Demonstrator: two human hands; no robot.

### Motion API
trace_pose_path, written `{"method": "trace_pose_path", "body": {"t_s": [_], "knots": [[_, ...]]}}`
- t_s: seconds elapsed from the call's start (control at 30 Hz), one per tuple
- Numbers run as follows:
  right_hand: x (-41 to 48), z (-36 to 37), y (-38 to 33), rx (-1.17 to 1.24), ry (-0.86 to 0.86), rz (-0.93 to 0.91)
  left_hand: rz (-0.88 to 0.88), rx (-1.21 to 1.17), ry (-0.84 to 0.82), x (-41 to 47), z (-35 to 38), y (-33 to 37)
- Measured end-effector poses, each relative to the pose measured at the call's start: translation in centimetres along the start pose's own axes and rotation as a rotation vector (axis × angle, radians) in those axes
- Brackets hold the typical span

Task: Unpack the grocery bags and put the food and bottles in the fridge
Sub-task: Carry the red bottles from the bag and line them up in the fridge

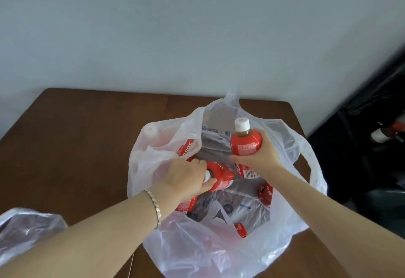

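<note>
A translucent white grocery bag (285, 223) stands open on the brown wooden table (76, 141). Several red-labelled bottles with white caps lie inside it. My right hand (260, 157) grips one upright bottle (244, 144) lifted above the bag's opening, its white cap pointing up. My left hand (186, 179) reaches into the bag and grips the neck of a second bottle (221, 176) lying on its side. Another bottle (153, 133) shows through the bag's left wall. The fridge is not in view.
A second crumpled plastic bag (26, 231) lies at the table's near left edge. A pale wall stands behind the table. To the right of the table is a dark area holding a white and red object (388, 133).
</note>
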State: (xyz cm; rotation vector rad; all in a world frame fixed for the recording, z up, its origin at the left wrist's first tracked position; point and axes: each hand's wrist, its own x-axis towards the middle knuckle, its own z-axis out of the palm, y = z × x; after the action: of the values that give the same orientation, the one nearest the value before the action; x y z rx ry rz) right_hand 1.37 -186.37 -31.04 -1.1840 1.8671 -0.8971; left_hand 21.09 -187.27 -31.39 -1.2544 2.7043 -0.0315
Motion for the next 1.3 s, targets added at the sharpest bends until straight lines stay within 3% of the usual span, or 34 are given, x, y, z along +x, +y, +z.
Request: {"method": "trace_pose_path", "body": {"t_s": [0.27, 0.47, 0.63, 0.87, 1.07, 1.3], "knots": [[-9.1, -4.5, -2.6, -0.174, -0.056, -0.162, -0.183, 0.052, 0.139, -3.4, -9.2, 2.8], [-14.9, -7.5, -7.3, -0.283, 0.029, -0.233, -0.087, 0.077, 0.261, -7.0, -17.6, 3.9], [-22.1, -9.9, -8.5, -0.311, 0.239, -0.183, 0.168, 0.082, 0.332, -10.1, -21.8, 6.5], [-35.7, -12.3, -6.0, -0.24, 0.582, 0.074, 0.614, 0.079, 0.4, -14.3, -23.3, 14.5], [-50.3, -13.9, -1.7, -0.17, 0.906, 0.277, 1.037, 0.062, 0.423, -20.3, -23.7, 26.8], [-73.9, -13.4, 4.2, -0.05, 1.303, 0.617, 1.56, 0.121, 0.552, -35.5, -23.7, 44.0]]}}
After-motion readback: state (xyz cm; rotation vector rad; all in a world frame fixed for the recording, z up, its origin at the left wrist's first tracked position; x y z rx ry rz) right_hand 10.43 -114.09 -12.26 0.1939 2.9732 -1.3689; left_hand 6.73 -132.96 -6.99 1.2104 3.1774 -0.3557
